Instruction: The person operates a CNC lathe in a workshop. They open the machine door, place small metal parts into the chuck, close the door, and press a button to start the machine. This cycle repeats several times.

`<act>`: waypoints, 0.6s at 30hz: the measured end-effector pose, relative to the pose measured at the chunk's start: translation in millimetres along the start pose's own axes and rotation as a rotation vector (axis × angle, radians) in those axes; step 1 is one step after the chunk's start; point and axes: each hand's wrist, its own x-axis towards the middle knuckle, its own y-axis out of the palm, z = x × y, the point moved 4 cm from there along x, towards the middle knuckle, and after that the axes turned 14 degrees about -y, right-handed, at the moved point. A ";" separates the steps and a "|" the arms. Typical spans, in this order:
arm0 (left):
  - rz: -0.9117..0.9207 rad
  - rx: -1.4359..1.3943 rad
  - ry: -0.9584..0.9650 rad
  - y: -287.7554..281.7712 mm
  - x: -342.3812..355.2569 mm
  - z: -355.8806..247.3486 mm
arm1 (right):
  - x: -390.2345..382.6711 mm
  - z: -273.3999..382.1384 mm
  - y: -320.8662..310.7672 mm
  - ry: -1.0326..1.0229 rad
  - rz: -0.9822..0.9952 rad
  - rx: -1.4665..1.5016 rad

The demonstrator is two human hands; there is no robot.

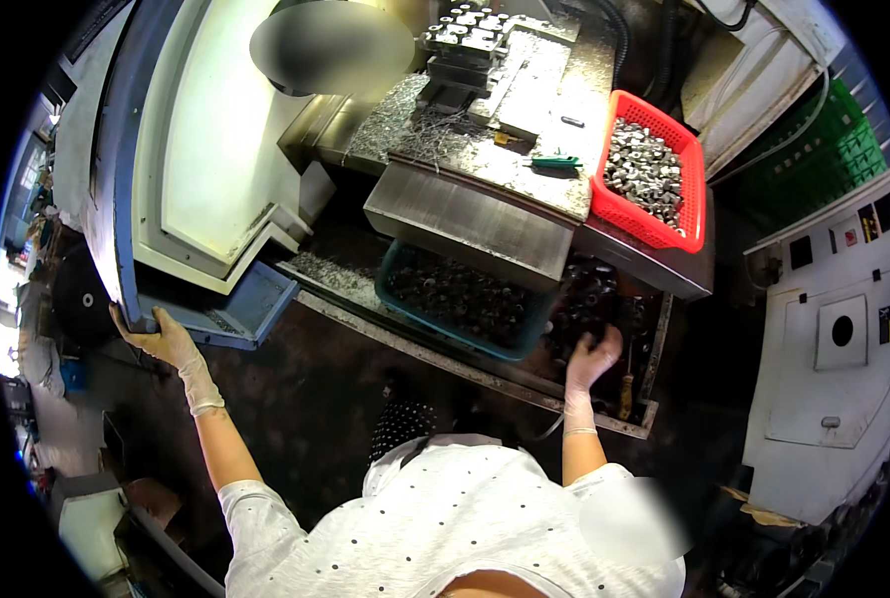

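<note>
My left hand (169, 344), in a thin whitish glove, grips the lower corner of a blue-edged machine door (118, 229) at the left. The door's inner side is cream, and a blue ledge (250, 304) with bits of swarf sits beside it. Over a dark, oily tray (589, 299) on the right hangs my gloved right hand (594, 361). Its fingers are loosely bent with a gap between them, and nothing shows in them. Close to that hand are a teal bin (539, 344) of dark swarf and a tool with a yellowish handle (626, 397).
A red basket (699, 199) full of small metal parts stands right of a chip-strewn machine table (415, 140). On the table are a fixture (460, 60) with several round pieces and a green-handled tool (554, 161). Green crates (834, 140) and a pale cabinet (834, 379) stand farther right.
</note>
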 end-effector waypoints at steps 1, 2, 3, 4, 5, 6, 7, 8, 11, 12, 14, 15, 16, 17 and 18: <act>-0.006 0.004 -0.034 1.2 -0.2 -2.6 | -0.5 23.0 19.4 -0.112 0.168 0.078; -0.018 0.039 -0.039 1.3 0.4 -2.7 | -2.2 45.4 40.8 -0.213 0.340 0.127; 0.007 0.022 -0.055 8.8 1.0 2.0 | -4.0 65.5 64.1 -0.293 0.497 0.144; 0.014 -0.002 -0.063 9.3 1.5 2.8 | -6.1 81.0 87.0 -0.365 0.624 0.155; 0.011 0.003 -0.058 9.7 0.7 -0.1 | -6.8 95.0 107.5 -0.415 0.723 0.153; 0.014 -0.021 -0.091 10.8 0.2 -0.8 | -6.9 108.5 126.2 -0.463 0.819 0.123; 0.008 0.019 -0.092 11.1 -2.0 -6.1 | -6.3 116.7 144.2 -0.516 0.882 0.159; -0.006 0.059 -0.089 9.8 -0.4 -8.6 | -8.7 122.8 163.8 -0.575 0.944 0.201; -0.011 0.026 -0.048 6.0 0.0 -4.5 | -23.5 127.0 202.4 -0.694 1.219 0.156; -0.010 0.020 -0.036 4.7 2.5 -3.7 | -24.5 127.3 212.1 -0.700 1.284 0.149; -0.013 0.049 -0.037 4.9 -0.2 -0.6 | -19.7 132.0 210.0 -0.688 1.430 0.103; -0.016 0.057 -0.024 6.3 1.2 1.3 | -22.0 125.3 221.4 -0.721 1.481 0.045; -0.022 0.062 -0.013 7.9 1.8 1.7 | -15.9 135.8 216.0 -0.762 1.514 -0.007; -0.011 0.021 -0.044 8.1 0.9 0.5 | -15.4 140.9 213.6 -0.732 1.510 -0.042; -0.001 0.016 -0.050 7.4 0.2 -0.6 | -17.4 143.6 212.5 -0.701 1.505 -0.078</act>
